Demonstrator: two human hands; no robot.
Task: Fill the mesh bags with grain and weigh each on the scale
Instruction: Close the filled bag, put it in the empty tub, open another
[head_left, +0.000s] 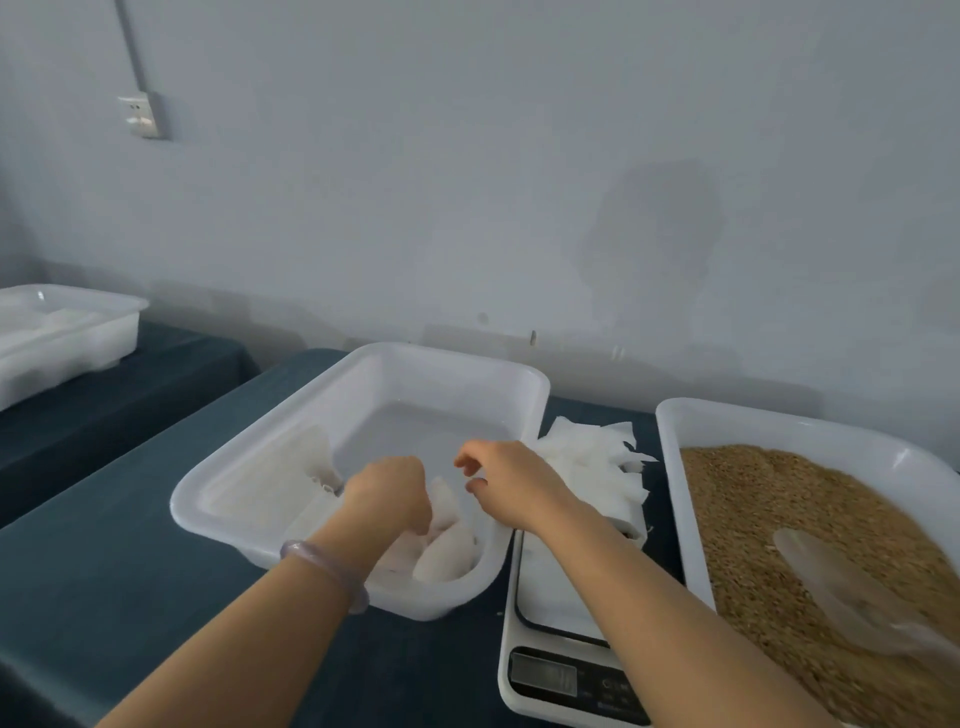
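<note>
- found left hand inside the white tray, fingers curled down onto the top of a filled mesh bag; could not confirm how firm the grip was, fingertips being hidden behind the knuckles.
- found right hand hovering over the tray's right side, fingers loosely bent and apart, nothing held.
- noted further filled bags lying in the tray's near right corner, just beside the gripped one.
- noted empty mesh bags heaped between that tray and the grain tray, at the far end of the scale; could not read the display.
- noted grain with a clear scoop resting on it.
- judged the filled bag soft and slumping, with some weight, and likely to shed grain through the mesh or mouth if squeezed or tipped.
- advised taking hold at the gathered neck, mouth kept upward, with the free hand under the belly for the carry to the scale.
</note>
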